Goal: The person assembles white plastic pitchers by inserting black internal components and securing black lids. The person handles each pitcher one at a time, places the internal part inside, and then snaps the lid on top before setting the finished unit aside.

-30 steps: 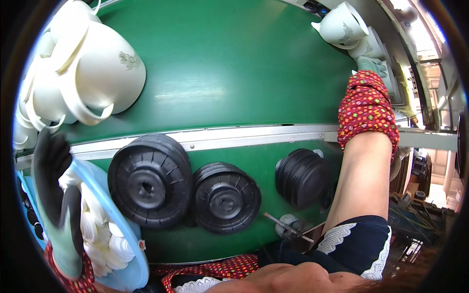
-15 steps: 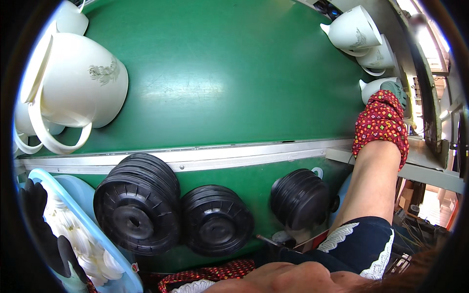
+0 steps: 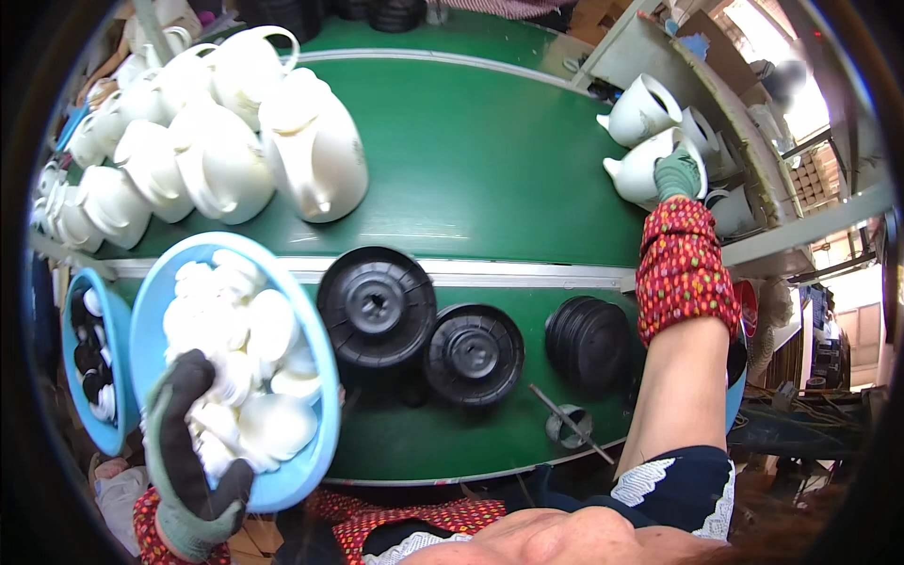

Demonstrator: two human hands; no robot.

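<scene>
head view. right hand [image 3: 676,176]: closed over the rim of a white jug [image 3: 635,181], at the right of the green desk [image 3: 471,169]; some fingertips hidden. left hand [image 3: 181,452]: fingers and thumb spread, at the near left of a blue tub [image 3: 329,377]; no white pieces [image 3: 273,428] seen in its grasp, contact cannot be told.

handling, my judgement: firm rim hold, jug level, spout clear of neighbours; left hand light, so the tub does not tip.

counts: right-hand jugs, about five, overlapping. left-hand jugs [image 3: 315,155], at least ten, farthest too crowded. black disc stacks [image 3: 377,306], three. left-side tubs, two. metal ring [image 3: 554,430], one. pieces too heaped to count.
</scene>
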